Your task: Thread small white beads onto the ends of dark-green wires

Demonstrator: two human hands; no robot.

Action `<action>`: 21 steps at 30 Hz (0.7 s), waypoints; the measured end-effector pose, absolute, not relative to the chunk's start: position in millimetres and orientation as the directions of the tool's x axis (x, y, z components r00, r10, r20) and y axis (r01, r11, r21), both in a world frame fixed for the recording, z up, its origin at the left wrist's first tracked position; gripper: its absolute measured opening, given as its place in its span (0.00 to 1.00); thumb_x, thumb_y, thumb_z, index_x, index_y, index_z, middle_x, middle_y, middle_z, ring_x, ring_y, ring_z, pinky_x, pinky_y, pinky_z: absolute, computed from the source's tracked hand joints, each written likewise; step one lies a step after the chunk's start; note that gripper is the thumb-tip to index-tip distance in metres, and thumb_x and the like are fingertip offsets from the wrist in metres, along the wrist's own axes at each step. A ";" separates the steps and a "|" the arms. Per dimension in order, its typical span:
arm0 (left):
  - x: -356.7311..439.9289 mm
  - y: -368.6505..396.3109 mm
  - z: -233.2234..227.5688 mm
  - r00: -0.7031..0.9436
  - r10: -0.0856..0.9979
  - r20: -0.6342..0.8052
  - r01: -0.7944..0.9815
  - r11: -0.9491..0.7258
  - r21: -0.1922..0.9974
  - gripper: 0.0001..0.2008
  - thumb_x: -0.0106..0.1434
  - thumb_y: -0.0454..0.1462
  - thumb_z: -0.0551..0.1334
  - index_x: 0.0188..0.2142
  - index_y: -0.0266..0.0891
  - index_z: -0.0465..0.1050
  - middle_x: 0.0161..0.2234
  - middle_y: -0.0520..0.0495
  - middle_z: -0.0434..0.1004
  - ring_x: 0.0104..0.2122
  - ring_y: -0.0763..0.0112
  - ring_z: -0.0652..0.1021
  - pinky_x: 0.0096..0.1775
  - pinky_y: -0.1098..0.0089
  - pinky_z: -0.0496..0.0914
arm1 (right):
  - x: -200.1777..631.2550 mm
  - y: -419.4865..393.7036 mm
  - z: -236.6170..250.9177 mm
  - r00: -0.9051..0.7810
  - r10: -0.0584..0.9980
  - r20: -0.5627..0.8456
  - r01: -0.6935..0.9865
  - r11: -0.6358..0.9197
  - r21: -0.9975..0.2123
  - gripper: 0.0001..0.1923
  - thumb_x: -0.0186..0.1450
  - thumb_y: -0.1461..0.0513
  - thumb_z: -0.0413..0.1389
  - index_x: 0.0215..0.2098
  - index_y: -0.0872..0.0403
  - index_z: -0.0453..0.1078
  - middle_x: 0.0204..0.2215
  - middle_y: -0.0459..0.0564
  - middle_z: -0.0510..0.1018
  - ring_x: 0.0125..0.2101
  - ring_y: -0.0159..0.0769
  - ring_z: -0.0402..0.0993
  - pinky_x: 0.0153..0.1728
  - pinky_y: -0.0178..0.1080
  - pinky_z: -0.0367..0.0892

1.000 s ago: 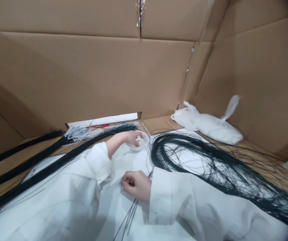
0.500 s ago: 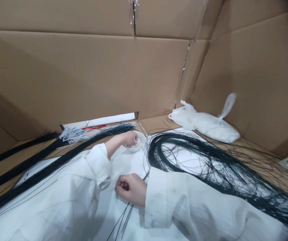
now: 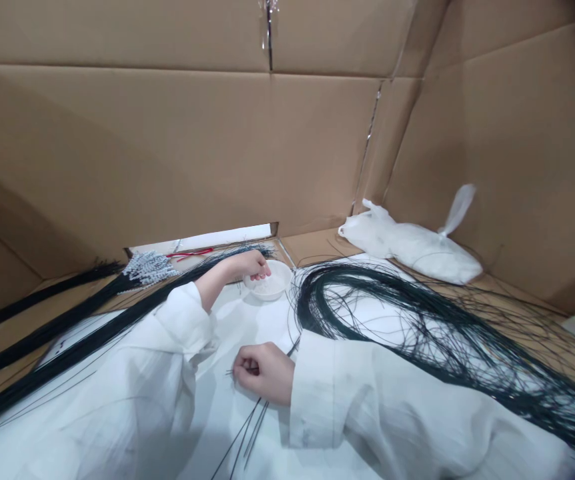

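Observation:
My left hand [image 3: 254, 265] is over the near-left side of a small white bowl [image 3: 284, 279], its fingertips pinched together. Whatever they hold is too small to make out. Some whitish bits seem to lie in the bowl. Closer to me, my right hand [image 3: 265, 373] is closed on a few thin dark wires [image 3: 251, 427]. Short wire ends stick out left of its fingers, and the other lengths run down toward me across the white surface [image 3: 217, 413].
A looped bundle of dark wires [image 3: 337, 280] spreads along the right. Straight bundles [image 3: 132, 320] lie at left, one tipped with white-grey pieces [image 3: 148, 268] near a red-handled tool [image 3: 190, 253]. A white plastic bag [image 3: 412, 247] rests at back right. Cardboard walls [image 3: 167, 147] enclose the area.
My left hand has lifted slightly and drawn back to the left within the bowl, uncovering more of its inside. My right hand has kept its hold on the wires.

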State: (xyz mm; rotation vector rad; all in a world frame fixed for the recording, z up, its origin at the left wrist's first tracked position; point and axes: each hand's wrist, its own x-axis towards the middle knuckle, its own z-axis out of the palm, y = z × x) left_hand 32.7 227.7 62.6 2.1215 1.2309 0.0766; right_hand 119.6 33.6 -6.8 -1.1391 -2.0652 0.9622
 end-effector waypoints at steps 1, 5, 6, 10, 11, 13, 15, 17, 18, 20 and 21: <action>32.7 227.5 62.4 0.546 0.792 -0.272 0.747 -0.313 0.587 0.09 0.47 0.33 0.59 0.30 0.34 0.74 0.21 0.50 0.72 0.19 0.76 0.69 0.24 0.74 0.61 | 119.6 33.7 -6.6 -0.462 0.875 0.144 0.453 0.372 -0.810 0.06 0.53 0.67 0.50 0.25 0.57 0.70 0.19 0.43 0.70 0.20 0.25 0.63 0.24 0.27 0.57; 36.1 227.2 59.5 0.524 0.809 -0.265 0.735 -0.273 0.620 0.07 0.49 0.33 0.60 0.30 0.33 0.73 0.21 0.50 0.72 0.20 0.76 0.69 0.25 0.74 0.62 | 119.6 33.8 -6.3 -0.456 0.879 0.139 0.461 0.367 -0.808 0.07 0.53 0.67 0.50 0.25 0.57 0.70 0.18 0.43 0.69 0.20 0.25 0.63 0.23 0.27 0.57; 37.7 227.2 58.1 0.522 0.812 -0.260 0.729 -0.267 0.631 0.06 0.51 0.33 0.60 0.30 0.32 0.72 0.21 0.50 0.71 0.20 0.77 0.68 0.25 0.74 0.62 | 119.6 33.7 -6.2 -0.456 0.879 0.136 0.463 0.365 -0.808 0.07 0.53 0.67 0.50 0.25 0.57 0.71 0.18 0.43 0.69 0.20 0.25 0.63 0.23 0.27 0.57; 43.0 224.3 56.2 0.525 0.817 -0.239 0.683 -0.236 0.691 0.06 0.53 0.34 0.59 0.29 0.32 0.72 0.21 0.51 0.69 0.19 0.78 0.66 0.23 0.75 0.60 | 119.7 33.5 -5.9 -0.456 0.880 0.134 0.469 0.366 -0.804 0.07 0.53 0.67 0.51 0.25 0.57 0.71 0.19 0.43 0.69 0.20 0.25 0.63 0.23 0.27 0.57; 43.1 222.1 58.2 0.524 0.819 -0.235 0.669 -0.225 0.708 0.06 0.52 0.33 0.59 0.28 0.32 0.72 0.21 0.50 0.69 0.19 0.78 0.65 0.23 0.75 0.60 | 119.8 33.4 -6.0 -0.456 0.880 0.134 0.469 0.365 -0.804 0.07 0.53 0.67 0.50 0.25 0.57 0.71 0.19 0.43 0.69 0.20 0.26 0.63 0.23 0.27 0.57; 40.7 214.3 65.6 0.523 0.821 -0.227 0.637 -0.200 0.744 0.07 0.51 0.33 0.58 0.28 0.32 0.73 0.20 0.49 0.69 0.19 0.78 0.64 0.22 0.74 0.58 | 119.9 33.5 -6.6 -0.458 0.880 0.128 0.462 0.359 -0.811 0.07 0.53 0.67 0.50 0.25 0.56 0.71 0.19 0.43 0.70 0.21 0.26 0.63 0.24 0.28 0.58; 34.3 201.0 75.1 0.528 0.820 -0.220 0.599 -0.176 0.781 0.09 0.52 0.34 0.56 0.30 0.32 0.73 0.21 0.49 0.69 0.19 0.78 0.63 0.22 0.74 0.57 | 120.1 33.6 -7.5 -0.464 0.877 0.124 0.447 0.353 -0.822 0.07 0.53 0.67 0.50 0.26 0.56 0.71 0.20 0.44 0.70 0.22 0.26 0.64 0.24 0.28 0.58; 24.4 182.5 82.1 0.536 0.815 -0.222 0.566 -0.151 0.810 0.10 0.52 0.35 0.55 0.30 0.32 0.73 0.23 0.48 0.69 0.19 0.79 0.63 0.23 0.74 0.58 | 120.2 33.7 -8.1 -0.471 0.873 0.130 0.429 0.356 -0.830 0.08 0.52 0.68 0.50 0.25 0.56 0.71 0.20 0.44 0.71 0.22 0.26 0.64 0.25 0.28 0.58; 18.7 172.0 83.3 0.535 0.814 -0.226 0.557 -0.139 0.819 0.10 0.52 0.35 0.55 0.31 0.31 0.73 0.24 0.48 0.69 0.20 0.79 0.63 0.23 0.74 0.58 | 120.2 33.7 -8.1 -0.474 0.870 0.133 0.424 0.358 -0.832 0.08 0.52 0.68 0.50 0.25 0.56 0.71 0.20 0.43 0.71 0.22 0.26 0.64 0.25 0.28 0.58; 7.7 150.8 79.1 0.522 0.817 -0.246 0.558 -0.109 0.823 0.11 0.53 0.36 0.55 0.31 0.31 0.72 0.24 0.48 0.69 0.20 0.79 0.63 0.23 0.74 0.58 | 120.1 33.5 -7.5 -0.475 0.870 0.132 0.425 0.358 -0.831 0.07 0.52 0.68 0.50 0.25 0.56 0.70 0.19 0.43 0.70 0.21 0.26 0.63 0.24 0.28 0.57; 2.9 141.2 73.9 0.511 0.820 -0.258 0.564 -0.094 0.820 0.11 0.53 0.36 0.54 0.32 0.31 0.72 0.24 0.47 0.70 0.20 0.79 0.64 0.23 0.74 0.58 | 120.0 33.4 -7.0 -0.474 0.871 0.129 0.430 0.356 -0.830 0.07 0.52 0.68 0.50 0.25 0.57 0.70 0.19 0.43 0.70 0.21 0.26 0.63 0.24 0.28 0.57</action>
